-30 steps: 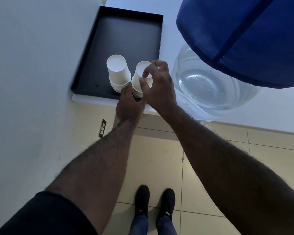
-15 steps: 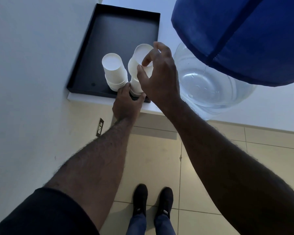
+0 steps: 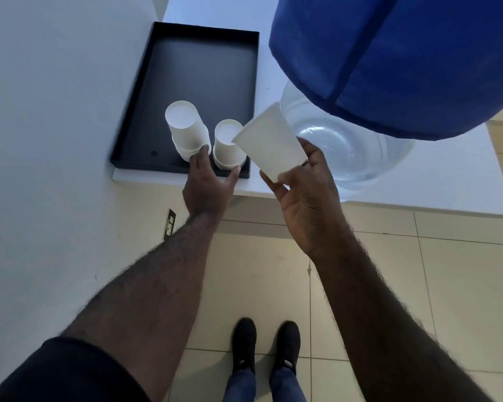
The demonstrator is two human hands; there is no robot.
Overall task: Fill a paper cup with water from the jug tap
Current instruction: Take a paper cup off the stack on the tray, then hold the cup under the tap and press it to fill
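My right hand (image 3: 305, 195) holds a single white paper cup (image 3: 270, 143), tilted, in the air in front of the clear water jug (image 3: 340, 140). The jug stands on the white counter under a blue cloth cover (image 3: 404, 53); its tap is hidden. Two upside-down stacks of white cups stand in the near corner of a black tray (image 3: 198, 62): a left stack (image 3: 186, 126) and a right stack (image 3: 227, 143). My left hand (image 3: 209, 184) rests at the tray's front edge, fingers spread around the base of the right stack.
The white counter (image 3: 418, 187) ends just behind my hands, with a white wall to the left carrying a small socket plate (image 3: 170, 223). Beige floor tiles and my two black shoes (image 3: 265, 343) lie below.
My right hand has pulled one cup off the right stack and brought it down and to the right, toward the jug. My left hand stays at the stack's base.
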